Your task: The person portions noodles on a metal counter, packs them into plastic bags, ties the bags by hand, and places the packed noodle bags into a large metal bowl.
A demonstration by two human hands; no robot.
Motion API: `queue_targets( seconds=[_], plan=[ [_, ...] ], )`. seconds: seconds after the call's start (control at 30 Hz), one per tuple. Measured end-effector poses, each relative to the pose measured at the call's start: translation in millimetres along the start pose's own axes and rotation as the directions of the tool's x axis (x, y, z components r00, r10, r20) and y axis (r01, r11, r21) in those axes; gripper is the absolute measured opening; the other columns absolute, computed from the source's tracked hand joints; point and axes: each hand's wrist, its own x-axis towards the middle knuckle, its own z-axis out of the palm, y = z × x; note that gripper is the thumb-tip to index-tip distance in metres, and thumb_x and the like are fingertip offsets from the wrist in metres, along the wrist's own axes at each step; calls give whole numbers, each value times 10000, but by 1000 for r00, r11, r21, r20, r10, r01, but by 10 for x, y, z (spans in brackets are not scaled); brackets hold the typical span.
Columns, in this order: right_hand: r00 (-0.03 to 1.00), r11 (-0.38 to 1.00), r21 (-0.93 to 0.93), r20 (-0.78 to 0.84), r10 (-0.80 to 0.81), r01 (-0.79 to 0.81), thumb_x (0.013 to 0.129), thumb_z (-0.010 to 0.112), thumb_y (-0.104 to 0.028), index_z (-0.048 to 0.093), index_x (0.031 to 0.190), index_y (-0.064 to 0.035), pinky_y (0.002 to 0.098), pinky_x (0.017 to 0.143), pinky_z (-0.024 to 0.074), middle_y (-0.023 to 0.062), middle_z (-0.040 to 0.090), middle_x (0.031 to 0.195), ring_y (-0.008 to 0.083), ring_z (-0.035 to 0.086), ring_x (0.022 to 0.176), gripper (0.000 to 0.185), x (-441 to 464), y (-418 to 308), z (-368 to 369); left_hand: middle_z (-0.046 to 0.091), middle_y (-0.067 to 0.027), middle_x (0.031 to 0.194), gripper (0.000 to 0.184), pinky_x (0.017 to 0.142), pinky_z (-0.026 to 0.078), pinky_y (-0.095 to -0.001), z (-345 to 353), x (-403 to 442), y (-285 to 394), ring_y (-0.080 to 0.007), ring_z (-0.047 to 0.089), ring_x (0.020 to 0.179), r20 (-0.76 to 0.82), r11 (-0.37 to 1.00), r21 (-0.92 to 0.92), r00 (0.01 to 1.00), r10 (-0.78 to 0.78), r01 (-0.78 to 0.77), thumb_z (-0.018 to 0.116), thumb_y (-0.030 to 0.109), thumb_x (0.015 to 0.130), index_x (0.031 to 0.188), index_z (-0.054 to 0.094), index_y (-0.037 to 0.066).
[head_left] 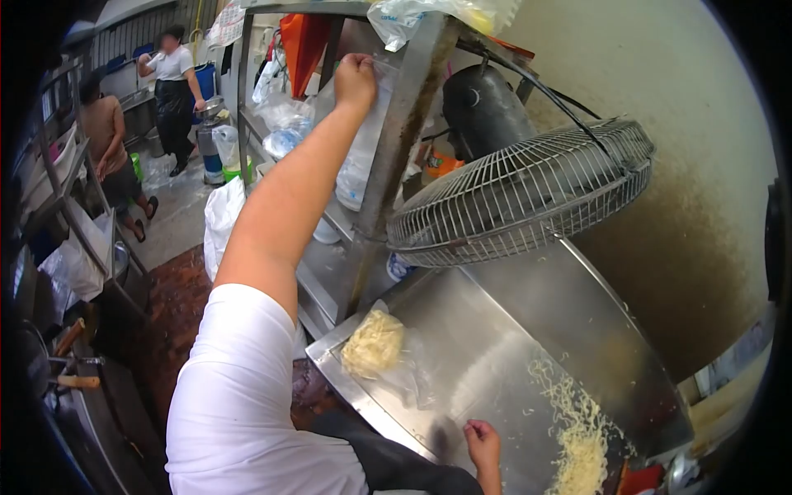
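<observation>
Clear plastic [356, 169], left of the rusty metal post [406, 157], hanging with long axis running down from the left hand [355, 80], the nearer one, with fingers seemingly pinched closed on its top. Farther off, near and right, the right hand [483, 445] over a steel tray [470, 330], fingers curled, no load visible, full closure impossible to tell; bagged noodles [373, 342] far left of it, loose noodles [582, 462] to the right.

Can't read any text here tbh. The plastic bag [429, 10] up top has blue print [404, 16], but it's too blurry.
</observation>
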Motion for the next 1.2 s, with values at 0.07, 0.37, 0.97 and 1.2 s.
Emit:
queue_targets(
  seconds=[0.07, 0.37, 0.97, 1.2],
  plan=[
    [1000, 1000, 9, -16, -1, 1, 827, 697, -170, 662, 960, 19, 259, 702, 509, 90, 686, 812, 134, 641, 736, 234, 0, -25, 8, 657, -155, 786, 175, 620, 500, -350, -19, 17, -23, -204, 653, 734, 42, 975, -147, 986, -161, 166, 539, 127, 874, 925, 610, -25],
    [998, 999, 20, -48, -40, 41, 830, 700, -181, 667, 940, 15, 255, 681, 508, 73, 682, 788, 116, 628, 715, 227, 64, 54, -27, 633, -113, 832, 214, 675, 509, -325, -135, 119, -134, -201, 620, 724, 231, 715, -542, 896, -379, 442, 453, 83, 900, 1036, 573, -33],
    [995, 989, 129, -83, -60, 71, 839, 690, -156, 661, 952, 11, 233, 660, 475, 42, 659, 790, 93, 580, 702, 204, 29, -288, -114, 628, -40, 995, 235, 726, 476, -392, -382, 136, 88, -178, 606, 873, 210, 600, -621, 844, -494, 505, 473, 180, 887, 1046, 591, 54],
    [974, 958, 180, -19, -225, 225, 853, 664, -99, 651, 992, 16, 237, 723, 472, 51, 658, 878, 99, 585, 787, 181, 207, -1400, -289, 620, -29, 1017, 211, 828, 418, -410, -746, -155, 173, -186, 567, 960, 235, 703, -462, 839, -490, 540, 518, 220, 880, 1057, 585, 126]
  ],
)
